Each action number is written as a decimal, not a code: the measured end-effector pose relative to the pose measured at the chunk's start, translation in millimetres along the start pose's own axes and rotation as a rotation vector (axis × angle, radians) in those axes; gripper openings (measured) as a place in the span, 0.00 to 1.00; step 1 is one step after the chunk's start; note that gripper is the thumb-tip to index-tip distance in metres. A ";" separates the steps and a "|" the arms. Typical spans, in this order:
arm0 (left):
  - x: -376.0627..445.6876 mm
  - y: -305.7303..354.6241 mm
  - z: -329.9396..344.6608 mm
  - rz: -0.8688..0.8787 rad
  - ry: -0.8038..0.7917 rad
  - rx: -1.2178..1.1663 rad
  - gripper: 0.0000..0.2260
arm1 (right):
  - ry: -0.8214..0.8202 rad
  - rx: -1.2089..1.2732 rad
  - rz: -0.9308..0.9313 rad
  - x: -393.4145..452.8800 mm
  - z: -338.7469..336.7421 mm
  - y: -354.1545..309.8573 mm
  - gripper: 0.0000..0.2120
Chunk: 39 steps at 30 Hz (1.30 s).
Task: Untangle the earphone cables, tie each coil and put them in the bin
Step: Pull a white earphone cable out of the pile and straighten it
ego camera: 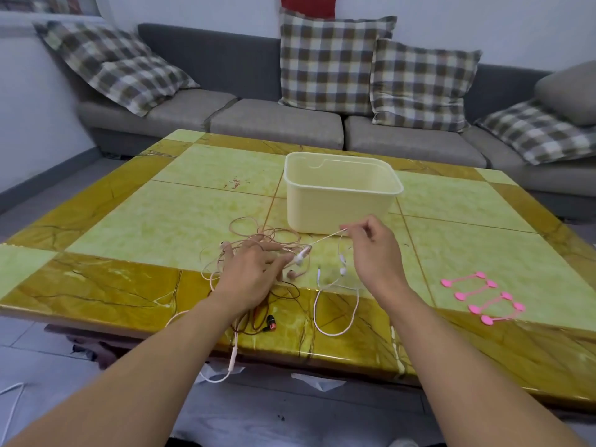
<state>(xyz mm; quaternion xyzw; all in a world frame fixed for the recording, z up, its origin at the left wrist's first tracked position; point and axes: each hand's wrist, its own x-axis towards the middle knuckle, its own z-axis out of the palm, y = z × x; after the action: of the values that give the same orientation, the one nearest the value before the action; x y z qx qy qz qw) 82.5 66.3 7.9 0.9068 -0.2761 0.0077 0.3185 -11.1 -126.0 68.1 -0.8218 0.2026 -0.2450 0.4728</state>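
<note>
**Log:** What did you note on the hands?

**Me:** I saw the right hand (374,250) raised just in front of the bin (338,201), its thumb and forefinger pinched together on a thin pale cable (325,237). That strand ran taut down and left to a small white inline piece (300,256) at the left hand's fingertips (283,260). The left hand (251,272) lay over the pinkish tangle of earphone cables (254,240), fingers spread and mostly straight, pressing on the heap. I could not tell whether the forefinger and thumb actually nipped the white piece or only touched it.

**Log:** Where did the cables sit?

**Me:** The tangle lay near the front edge of the bench (129,221), about the middle of its width, just in front and left of the bin. A white cable loop (335,330) curved beside the right wrist toward the front edge, with two small white plugs or buds (342,271) above it. A red-tipped earbud (270,326) rested by the front edge below the left wrist, and one white strand with a remote (233,359) hung over that edge.

**Log:** The bin?

**Me:** Cream plastic, upright, toward the middle of the bench; from my angle I saw no cable inside it.

**Log:** Ties?

**Me:** Pink ties (483,298) lay in a loose row toward the front right corner, well apart from both hands.

**Log:** Behind?

**Me:** A grey sofa (274,124) with checked cushions (325,62) stood past the far edge.
</note>
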 end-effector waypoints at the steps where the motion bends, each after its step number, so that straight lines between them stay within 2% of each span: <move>1: 1.5 0.4 1.3 -0.017 0.016 -0.040 0.24 | 0.054 0.060 0.071 1.8 -0.3 1.1 0.09; 3: 5.1 -4.6 2.8 -0.069 0.064 -0.103 0.26 | 0.155 0.217 0.212 5.8 -3.3 4.2 0.08; 5: 6.6 -14.3 2.8 -0.122 0.071 -0.081 0.28 | 0.184 0.352 0.281 9.7 -9.1 7.8 0.06; 9: 7.8 -26.9 -5.8 -0.181 -0.009 0.163 0.25 | 0.034 0.373 0.293 14.7 -19.4 15.6 0.06; 13: 6.5 -37.3 -15.7 -0.291 0.020 0.343 0.25 | -0.108 0.248 0.268 14.5 -29.4 22.9 0.06; 16: 7.9 -34.6 -24.8 -0.334 0.011 0.419 0.18 | -0.229 0.083 0.167 11.5 -38.0 27.9 0.08; 18: 8.6 -24.7 -33.4 -0.357 -0.075 0.437 0.16 | -0.295 -0.028 0.087 9.7 -42.2 31.5 0.08; 21: 3.6 0.8 -48.9 -0.381 -0.212 0.564 0.21 | -0.310 -0.145 -0.007 8.0 -48.0 33.1 0.06; 23: 0.0 19.1 -55.2 -0.336 -0.183 0.659 0.21 | -0.297 -0.181 -0.031 6.5 -52.6 32.4 0.05; 27: -6.6 56.0 -61.8 -0.311 -0.001 0.678 0.18 | -0.233 -0.304 -0.039 6.8 -65.2 36.1 0.05; 29: -6.5 67.9 -57.3 -0.245 0.119 0.691 0.14 | -0.316 -0.348 -0.015 3.5 -71.7 39.1 0.05; 31: -6.0 74.7 -47.1 -0.174 0.177 0.499 0.10 | -0.442 -0.362 -0.009 -2.1 -74.0 41.6 0.05; 34: -5.0 77.5 -15.3 0.042 0.043 0.230 0.09 | -0.484 -0.347 -0.013 -9.1 -75.4 45.6 0.07; 37: -7.3 75.4 18.2 0.230 -0.177 0.206 0.23 | -0.464 -0.314 -0.027 -13.9 -69.4 48.8 0.05; 39: -5.4 78.3 37.6 0.256 -0.181 0.269 0.26 | -0.450 -0.251 -0.033 -16.7 -66.6 47.7 0.08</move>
<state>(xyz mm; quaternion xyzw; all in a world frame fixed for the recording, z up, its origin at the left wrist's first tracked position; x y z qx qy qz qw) 32.3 -3.4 21.8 0.8957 -0.4129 0.0033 0.1651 -68.7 -184.2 51.6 -0.9110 0.1080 -0.0366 0.3963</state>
